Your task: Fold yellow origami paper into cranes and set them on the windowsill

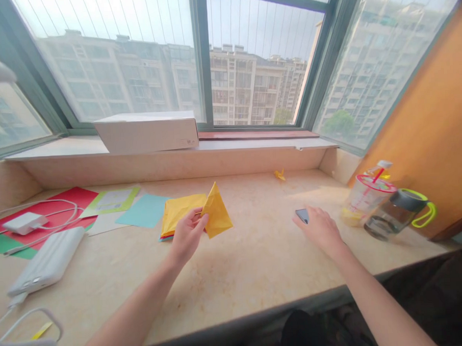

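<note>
My left hand (187, 235) pinches a folded yellow paper (216, 213) and holds it up, point upward, above the marble counter (238, 264). Just behind it lies a stack of yellow sheets (177, 211) on other coloured sheets. My right hand (319, 229) rests palm down on a dark phone (302, 215) lying flat on the counter; only the phone's far corner shows past the fingers.
A clear cup with a red lid and straw (363, 196) and a bottle with a green handle (399, 211) stand at the right. A power bank (47, 261), a charger (25, 223) and cables lie left on red, green and blue paper. A white box (147, 132) sits on the sill.
</note>
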Demonstrator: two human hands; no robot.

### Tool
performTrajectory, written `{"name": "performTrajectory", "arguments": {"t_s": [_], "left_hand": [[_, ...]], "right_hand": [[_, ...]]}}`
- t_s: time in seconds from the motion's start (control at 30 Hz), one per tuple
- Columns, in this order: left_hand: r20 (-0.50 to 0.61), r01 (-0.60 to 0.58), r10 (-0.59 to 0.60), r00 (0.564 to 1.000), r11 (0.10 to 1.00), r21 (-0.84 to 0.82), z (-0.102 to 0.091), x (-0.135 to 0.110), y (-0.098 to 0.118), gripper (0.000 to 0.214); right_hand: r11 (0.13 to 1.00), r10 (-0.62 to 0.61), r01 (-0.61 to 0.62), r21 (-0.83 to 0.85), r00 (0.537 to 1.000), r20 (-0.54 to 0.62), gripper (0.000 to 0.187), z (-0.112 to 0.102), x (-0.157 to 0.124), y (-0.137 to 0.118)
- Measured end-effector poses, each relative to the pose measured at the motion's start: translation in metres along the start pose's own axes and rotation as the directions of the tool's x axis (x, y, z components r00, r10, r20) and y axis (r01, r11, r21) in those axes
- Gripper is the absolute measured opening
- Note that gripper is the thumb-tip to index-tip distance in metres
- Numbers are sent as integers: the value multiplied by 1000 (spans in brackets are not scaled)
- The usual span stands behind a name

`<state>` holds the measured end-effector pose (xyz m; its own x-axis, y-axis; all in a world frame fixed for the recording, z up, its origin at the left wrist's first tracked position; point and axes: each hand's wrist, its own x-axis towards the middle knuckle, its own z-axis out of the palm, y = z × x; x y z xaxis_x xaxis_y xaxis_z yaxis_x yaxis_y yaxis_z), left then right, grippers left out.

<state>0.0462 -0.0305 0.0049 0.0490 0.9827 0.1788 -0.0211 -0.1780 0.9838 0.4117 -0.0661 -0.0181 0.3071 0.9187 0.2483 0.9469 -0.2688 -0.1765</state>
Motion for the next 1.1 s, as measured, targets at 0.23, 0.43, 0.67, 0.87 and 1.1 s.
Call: {"name": "performTrajectory", "arguments": {"t_s": [0.23,0.43,0.67,0.87,1.1], "left_hand": [[18,-95,93,995,988,124,8,-13,7,35],[-40,-243,274,961,903,354,5,-17,0,23],[-187,-50,80,979,986,161,11,-12,7,40],[-173,6,27,984,982,188,11,-12,-1,41],[-121,31,-4,993,975,222,14,-14,-7,40]], "right_hand": [[998,44,-38,-56,994,97,58,6,-9,49],[998,52,-53,18,998,39,52,6,-8,46],[993,110,-109,43,994,-22,57,7,-12,43],[988,144,-142,64,989,-30,59,10,-11,42],[989,107,-100,106,992,-66,68,12,-17,43]]}}
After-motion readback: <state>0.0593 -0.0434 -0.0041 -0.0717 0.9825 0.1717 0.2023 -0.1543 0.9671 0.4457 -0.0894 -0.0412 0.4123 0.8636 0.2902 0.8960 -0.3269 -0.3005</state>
